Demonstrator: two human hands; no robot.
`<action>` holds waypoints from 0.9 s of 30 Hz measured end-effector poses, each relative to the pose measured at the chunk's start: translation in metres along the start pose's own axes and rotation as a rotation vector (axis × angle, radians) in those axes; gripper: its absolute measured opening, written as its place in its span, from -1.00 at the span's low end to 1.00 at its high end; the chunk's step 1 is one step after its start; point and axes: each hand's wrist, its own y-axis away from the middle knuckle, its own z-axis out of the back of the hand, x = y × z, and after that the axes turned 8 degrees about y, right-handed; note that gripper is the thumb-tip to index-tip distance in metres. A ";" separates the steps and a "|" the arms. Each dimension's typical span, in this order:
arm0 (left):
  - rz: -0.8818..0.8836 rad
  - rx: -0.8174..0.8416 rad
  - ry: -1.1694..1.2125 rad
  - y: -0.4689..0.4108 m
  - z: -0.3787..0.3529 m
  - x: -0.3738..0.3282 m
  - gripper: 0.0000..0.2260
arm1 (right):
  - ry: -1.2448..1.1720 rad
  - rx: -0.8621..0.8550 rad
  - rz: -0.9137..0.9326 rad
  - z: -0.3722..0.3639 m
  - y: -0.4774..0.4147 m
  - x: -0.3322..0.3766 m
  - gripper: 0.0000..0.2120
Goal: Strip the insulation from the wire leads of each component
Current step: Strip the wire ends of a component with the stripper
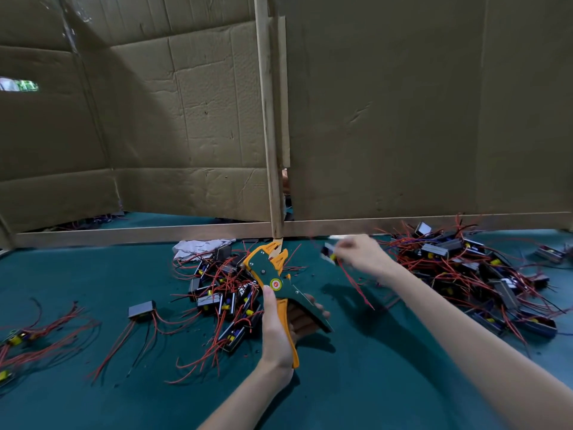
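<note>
On the table: green table (pixel 372 383) with piles of small boxed components and red leads, against a cardboard wall (pixel 403 103) and a wooden post (pixel 269 119).
Stripper: orange and dark green stripper (pixel 280 285) held just above the table, near the middle pile (pixel 223 293).
Stripper axis: long axis runs away from the person, with the head up near the foot of the post and the two handles toward the person and spread apart.
Stripper markings: a round red and yellow badge at the pivot; no writing can be read.
Left hand: left hand (pixel 276 330) comes from below with its palm against the orange handle, the thumb lying up along the tool to the badge and the fingers curled round the green handle.
Right hand: right hand (pixel 361 252), blurred, reaches forward with the arm stretched out from the lower right; its fingers pinch a component (pixel 328 254) off the table.
Component: a small dark box with a yellow part, to the right of the stripper's head and apart from it.
Lead: its red lead (pixel 356 285) hangs down and toward the person.
Right pile: a large heap (pixel 483 274) beyond the right arm.
Left side: a lone component (pixel 142 309) and a loose group (pixel 18 339) at the edge.
Cloth: white cloth (pixel 201 245) behind the middle pile.
</note>
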 end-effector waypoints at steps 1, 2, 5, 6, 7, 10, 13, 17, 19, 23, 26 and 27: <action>-0.004 -0.004 0.002 0.000 0.000 0.000 -0.25 | 0.111 0.086 -0.002 -0.002 0.008 -0.013 -0.87; -0.006 -0.007 0.001 0.000 0.000 0.000 -0.24 | 0.201 0.137 -0.004 -0.005 0.017 -0.025 -0.86; -0.001 -0.008 0.004 0.001 -0.002 -0.001 -0.24 | 0.283 0.149 -0.024 -0.013 0.031 -0.048 -0.84; 0.001 -0.008 0.007 0.001 -0.002 -0.001 -0.24 | 0.275 0.136 -0.024 -0.014 0.033 -0.051 -0.82; 0.003 -0.005 0.009 0.002 -0.003 -0.001 -0.24 | 0.271 0.122 -0.001 -0.015 0.035 -0.052 -0.77; -0.003 0.000 0.014 0.002 -0.003 -0.002 -0.25 | 0.217 0.067 0.127 -0.021 0.033 -0.044 -0.62; 0.001 -0.004 0.014 0.002 -0.004 -0.002 -0.25 | 0.110 0.074 0.162 -0.031 0.032 -0.033 -0.74; 0.024 0.009 0.039 0.000 -0.002 -0.004 -0.25 | 0.165 0.116 0.206 -0.043 0.031 -0.030 -0.83; 0.040 0.027 0.049 -0.001 -0.001 -0.004 -0.26 | 0.317 0.127 0.254 -0.047 0.033 -0.031 -0.82; 0.087 0.074 0.064 -0.004 0.004 -0.005 -0.26 | 0.197 0.013 0.278 -0.043 0.038 -0.029 -0.89; 0.162 0.164 0.101 -0.006 0.010 -0.009 -0.24 | -0.214 0.010 0.153 -0.028 0.046 -0.029 -0.86; 0.189 0.203 0.116 -0.006 0.013 -0.011 -0.23 | -0.305 0.041 0.127 -0.022 0.051 -0.029 -0.84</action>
